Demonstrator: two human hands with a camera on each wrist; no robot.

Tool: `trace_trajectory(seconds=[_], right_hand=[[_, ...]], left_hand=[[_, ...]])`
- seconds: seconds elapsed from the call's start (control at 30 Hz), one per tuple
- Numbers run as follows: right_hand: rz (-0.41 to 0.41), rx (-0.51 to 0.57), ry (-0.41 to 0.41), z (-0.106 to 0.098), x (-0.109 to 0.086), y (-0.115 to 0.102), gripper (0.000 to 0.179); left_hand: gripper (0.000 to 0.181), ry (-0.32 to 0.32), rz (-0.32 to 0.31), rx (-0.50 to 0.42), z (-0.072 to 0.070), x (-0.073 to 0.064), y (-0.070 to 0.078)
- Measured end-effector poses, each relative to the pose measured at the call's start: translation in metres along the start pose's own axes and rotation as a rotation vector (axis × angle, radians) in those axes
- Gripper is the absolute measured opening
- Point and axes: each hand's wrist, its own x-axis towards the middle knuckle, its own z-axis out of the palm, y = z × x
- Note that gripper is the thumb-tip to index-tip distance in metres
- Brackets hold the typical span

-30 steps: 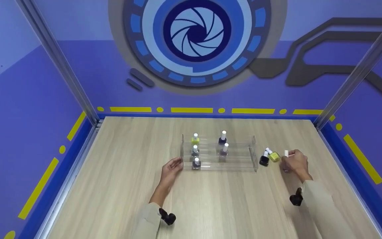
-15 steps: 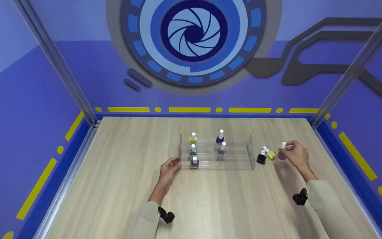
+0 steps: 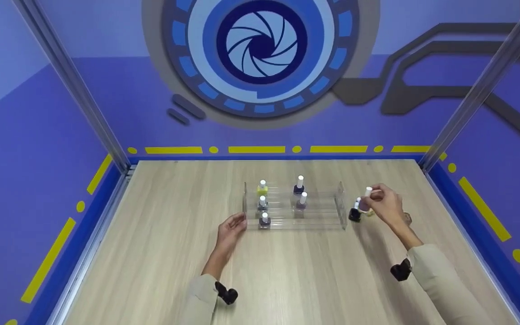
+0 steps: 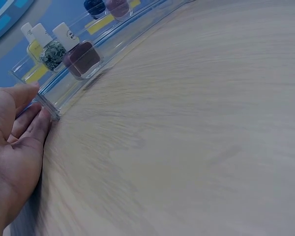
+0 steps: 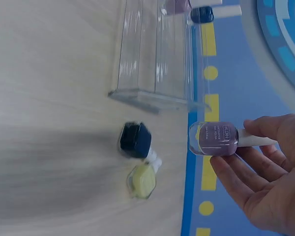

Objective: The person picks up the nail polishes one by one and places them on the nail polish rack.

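Note:
My right hand [image 3: 385,208] grips a mauve nail polish bottle [image 5: 218,139] by its white cap, raised above the table at the right of the clear rack [image 3: 323,223]. Below it, a black nail polish bottle [image 5: 135,140] and a yellow nail polish bottle [image 5: 142,182] lie with caps together. My left hand [image 3: 229,232] touches the rack's left end wall, its fingertips right at the lower corner in the left wrist view. On the rack's left stand yellow [image 3: 262,188], glittery [image 4: 53,55] and dark plum [image 4: 82,60] bottles, one per tier. Further right are navy [image 3: 299,188] and mauve [image 3: 302,203] bottles.
The rack has three stepped tiers and stands on a light wooden table [image 3: 174,203]. Blue printed panels [image 3: 188,131] and metal posts [image 3: 68,83] border the table at the back and sides.
My right hand has lifted the mauve nail polish bottle off the table and carried it left, over the lying bottles toward the rack. My left hand has stayed at the rack's end.

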Motion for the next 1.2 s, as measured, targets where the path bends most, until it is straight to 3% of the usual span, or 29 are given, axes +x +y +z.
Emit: trace_trajectory(seconds=[0.17,0.5,0.93,1.2], right_hand=[[-0.037,0.028,-0.034,0.013,0.002,-0.013,0.027],[-0.087,0.102,-0.117,0.050,-0.005,-0.035,0.020],[-0.077,0.234,-0.214,0.095,-0.011,-0.050,0.020],[-0.120,0.266,-0.175,0.109,-0.015,-0.053,0.017]], left_hand=[[0.045,-0.021,0.006,-0.010,0.003,-0.001,-0.001],[0.043,-0.005,0.022,-0.021,0.001,-0.001,-0.001],[0.045,0.006,0.009,-0.052,0.001,0.002,0.003],[0.046,-0.008,0.017,-0.018,0.002,-0.002,0.001]])
